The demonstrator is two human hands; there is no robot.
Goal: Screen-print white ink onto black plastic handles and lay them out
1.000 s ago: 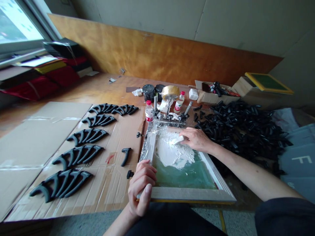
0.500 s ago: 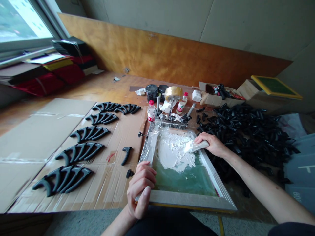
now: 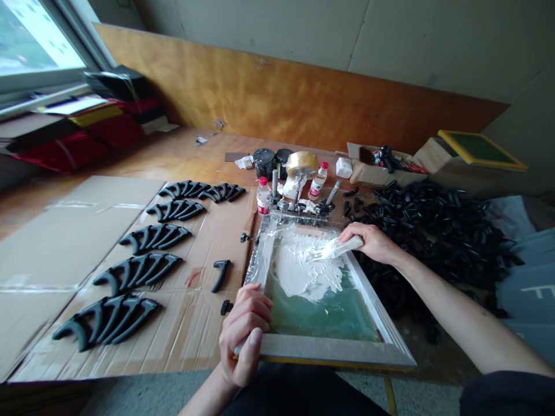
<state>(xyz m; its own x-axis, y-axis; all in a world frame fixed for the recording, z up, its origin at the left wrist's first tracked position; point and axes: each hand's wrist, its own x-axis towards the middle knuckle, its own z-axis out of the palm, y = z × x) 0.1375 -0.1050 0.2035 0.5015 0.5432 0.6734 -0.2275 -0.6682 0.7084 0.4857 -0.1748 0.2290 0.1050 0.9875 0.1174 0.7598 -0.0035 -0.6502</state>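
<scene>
My left hand (image 3: pixel 246 332) is closed around the near left corner of a screen printing frame (image 3: pixel 333 350), its fingers wrapped over the metal edge. My right hand (image 3: pixel 368 241) grips a white-smeared squeegee (image 3: pixel 336 248) by its end, above the right side of the frame. The squeegee's far end touches thick white ink (image 3: pixel 299 268) spread over the upper part of the green mesh (image 3: pixel 321 319). At its far end the frame joins a metal clamp (image 3: pixel 299 216) with upright rods. One black curved handle (image 3: pixel 220 275) lies on cardboard left of the frame.
Rows of black handles (image 3: pixel 136 271) lie on the cardboard sheet (image 3: pixel 87 231) at left. A large heap of black handles (image 3: pixel 433 231) is at right. Behind the clamp stand two bottles (image 3: pixel 263 199), black cans (image 3: pixel 264 163) and a tape roll (image 3: pixel 302 163). A cardboard box (image 3: pixel 390 173) sits behind the heap.
My right hand has moved the squeegee a little left and away from me over the white ink. My left hand stays on the frame corner. The view has shifted slightly.
</scene>
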